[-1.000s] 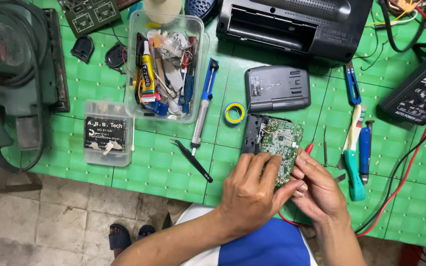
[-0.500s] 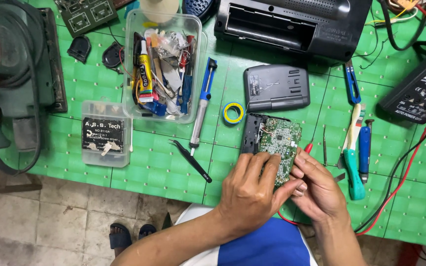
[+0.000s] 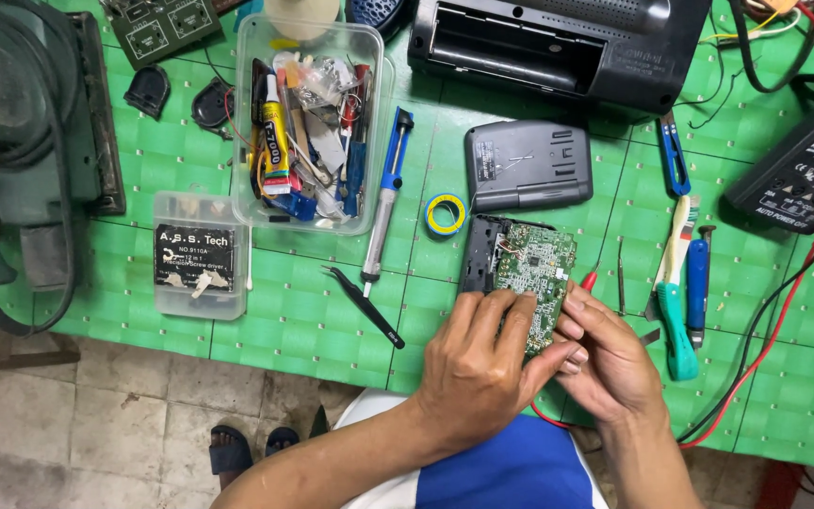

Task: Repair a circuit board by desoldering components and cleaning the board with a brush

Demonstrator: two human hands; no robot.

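- The left hand [image 3: 478,368] lies over the near end of a small green printed circuit board in a dark open case [image 3: 525,273], fingers close together and pressed flat on the board
- The right hand [image 3: 610,363] meets the board's right edge, thumb and fingertips pinched against that edge; whether a tool sits in the pinch cannot be told
- The board rests on the green gridded table mat [image 3: 332,311], at its near edge, in front of the person
- Judgement: the step goes best with the left hand holding the board steady and flat, the right working lightly at the edge, clear of the thin red wire [image 3: 765,339] to the right of the board
- Behind the board lies the grey plastic back cover [image 3: 528,165], bearing a small pale label at its left end
- Left of the board, beyond the black tweezers [image 3: 365,306], sits a small clear plastic box with a black rectangular label printed in white [image 3: 197,256]
- Further left and behind the board, a clear plastic tub [image 3: 308,123] holds a yellow-labelled glue tube [image 3: 273,151], standing lengthwise
- Just left of the board's far end lies a blue-and-yellow tape roll [image 3: 446,214]
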